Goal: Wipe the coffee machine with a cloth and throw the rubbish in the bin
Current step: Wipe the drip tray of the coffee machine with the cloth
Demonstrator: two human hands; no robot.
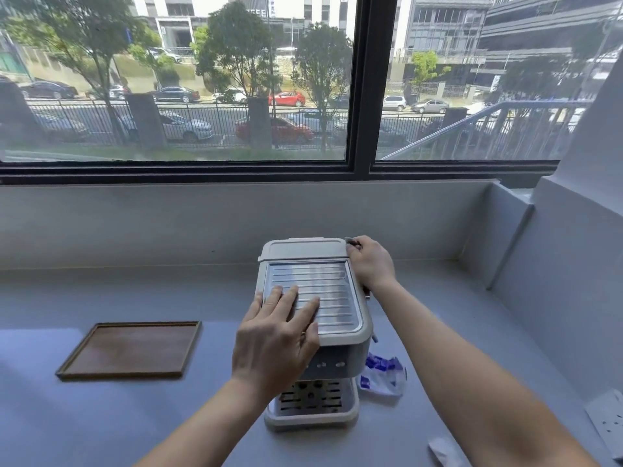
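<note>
A cream coffee machine [337,251] with a ribbed metal top stands on the grey counter [219,416], a little right of centre. My left hand [276,338] lies flat on the front left of its top, fingers spread. My right hand [371,264] is closed at the machine's back right corner, and a small grey edge of cloth [350,241] shows above its fingers. A crumpled white and blue wrapper [384,372] lies on the counter just right of the machine's base.
A brown rectangular tray [131,348] lies flat on the counter to the left. A piece of white paper [441,449] sits near the front edge at the right. A wall socket plate [606,423] is at the far right. A window ledge rises behind the counter.
</note>
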